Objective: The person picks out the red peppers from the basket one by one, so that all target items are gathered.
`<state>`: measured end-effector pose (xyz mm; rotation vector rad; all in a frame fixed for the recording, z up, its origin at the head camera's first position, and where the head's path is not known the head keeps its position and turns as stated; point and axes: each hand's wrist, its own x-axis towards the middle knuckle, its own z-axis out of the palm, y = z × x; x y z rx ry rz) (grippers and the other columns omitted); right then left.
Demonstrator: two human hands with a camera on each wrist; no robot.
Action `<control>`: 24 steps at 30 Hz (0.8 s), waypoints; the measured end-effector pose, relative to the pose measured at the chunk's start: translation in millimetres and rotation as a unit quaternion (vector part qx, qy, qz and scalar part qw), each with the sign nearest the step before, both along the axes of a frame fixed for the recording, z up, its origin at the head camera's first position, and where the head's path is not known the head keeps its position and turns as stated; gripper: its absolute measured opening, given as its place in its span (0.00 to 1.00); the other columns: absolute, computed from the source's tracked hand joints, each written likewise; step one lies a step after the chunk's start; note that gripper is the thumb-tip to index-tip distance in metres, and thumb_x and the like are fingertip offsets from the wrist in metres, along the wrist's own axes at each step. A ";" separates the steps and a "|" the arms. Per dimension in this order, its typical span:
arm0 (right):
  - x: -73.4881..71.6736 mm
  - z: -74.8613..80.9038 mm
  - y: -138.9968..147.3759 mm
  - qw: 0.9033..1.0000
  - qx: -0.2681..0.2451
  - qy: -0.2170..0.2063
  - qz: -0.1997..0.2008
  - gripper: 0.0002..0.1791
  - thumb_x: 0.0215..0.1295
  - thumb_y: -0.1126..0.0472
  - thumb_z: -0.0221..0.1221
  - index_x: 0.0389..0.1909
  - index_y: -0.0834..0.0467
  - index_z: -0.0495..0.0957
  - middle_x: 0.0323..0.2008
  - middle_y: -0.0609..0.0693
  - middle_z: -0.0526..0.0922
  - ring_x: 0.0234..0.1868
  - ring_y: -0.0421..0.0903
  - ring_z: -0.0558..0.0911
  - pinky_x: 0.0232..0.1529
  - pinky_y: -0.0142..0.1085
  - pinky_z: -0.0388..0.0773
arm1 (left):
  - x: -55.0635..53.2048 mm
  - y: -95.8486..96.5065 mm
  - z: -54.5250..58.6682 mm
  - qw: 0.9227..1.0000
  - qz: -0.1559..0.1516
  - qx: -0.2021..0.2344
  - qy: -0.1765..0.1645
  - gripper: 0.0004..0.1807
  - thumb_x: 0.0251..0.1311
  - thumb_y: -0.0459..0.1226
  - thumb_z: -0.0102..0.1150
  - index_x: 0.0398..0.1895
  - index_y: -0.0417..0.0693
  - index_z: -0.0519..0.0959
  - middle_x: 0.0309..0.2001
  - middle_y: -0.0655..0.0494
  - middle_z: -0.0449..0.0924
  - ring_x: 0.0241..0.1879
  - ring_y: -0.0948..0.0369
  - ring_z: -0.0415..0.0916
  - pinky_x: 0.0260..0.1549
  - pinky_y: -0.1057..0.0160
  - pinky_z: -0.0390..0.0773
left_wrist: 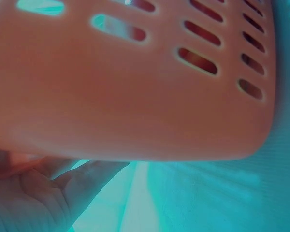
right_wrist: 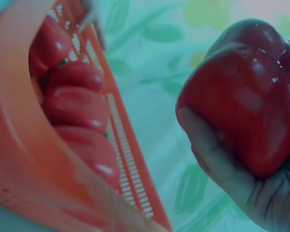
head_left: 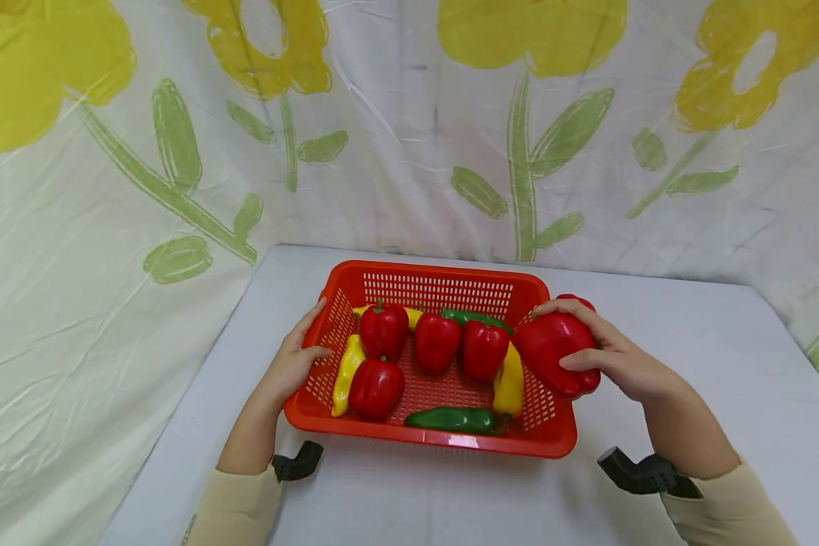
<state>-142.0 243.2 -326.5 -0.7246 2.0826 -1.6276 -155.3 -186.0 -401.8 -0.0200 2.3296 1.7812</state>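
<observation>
My left hand (head_left: 296,355) grips the left rim of a red plastic basket (head_left: 437,447), thumb over the inner side. In the left wrist view, the slotted basket wall (left_wrist: 135,96) fills most of the frame, with part of the left hand (left_wrist: 48,198) below it. A large red bell pepper (head_left: 553,341) is in my right hand (head_left: 621,356), beside and overlapping the basket's right rim. The right wrist view shows that bell pepper (right_wrist: 246,96) with the thumb against its side. Inside the basket lie several smaller red bell peppers (head_left: 437,343), yellow peppers (head_left: 346,375) and two green peppers (head_left: 453,419).
The basket is on a table with a pale cloth (head_left: 689,326). Behind it hangs a white curtain (head_left: 396,152) printed with yellow flowers and green leaves. A black camera mount sits on each wrist, such as the right mount (head_left: 635,470).
</observation>
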 end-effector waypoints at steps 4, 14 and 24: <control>-4.5 -5.1 6.8 1.000 -0.025 0.001 0.012 0.30 0.59 0.69 0.49 0.63 0.49 0.58 0.56 0.47 0.65 0.53 0.43 0.72 0.36 0.46 0.83 | 0.0 -0.3 -0.9 1.000 -0.001 -0.002 0.002 0.42 0.58 0.25 0.42 0.73 0.64 0.46 0.74 0.49 0.44 0.66 0.45 0.58 0.57 0.47 0.71; -11.9 -14.5 18.8 0.998 -0.049 0.027 -0.001 0.31 0.59 0.73 0.46 0.63 0.49 0.59 0.56 0.44 0.67 0.52 0.40 0.72 0.36 0.42 0.83 | -0.2 -0.6 -1.2 1.000 -0.002 -0.001 0.008 0.42 0.58 0.25 0.42 0.73 0.63 0.47 0.74 0.50 0.44 0.65 0.45 0.58 0.57 0.47 0.71; -18.5 -16.6 32.7 0.995 -0.079 0.057 -0.005 0.33 0.57 0.77 0.44 0.63 0.49 0.60 0.58 0.42 0.67 0.54 0.40 0.70 0.37 0.37 0.83 | 0.7 0.1 0.4 1.000 -0.003 -0.001 0.010 0.42 0.58 0.24 0.42 0.74 0.62 0.46 0.74 0.49 0.43 0.66 0.45 0.57 0.57 0.46 0.70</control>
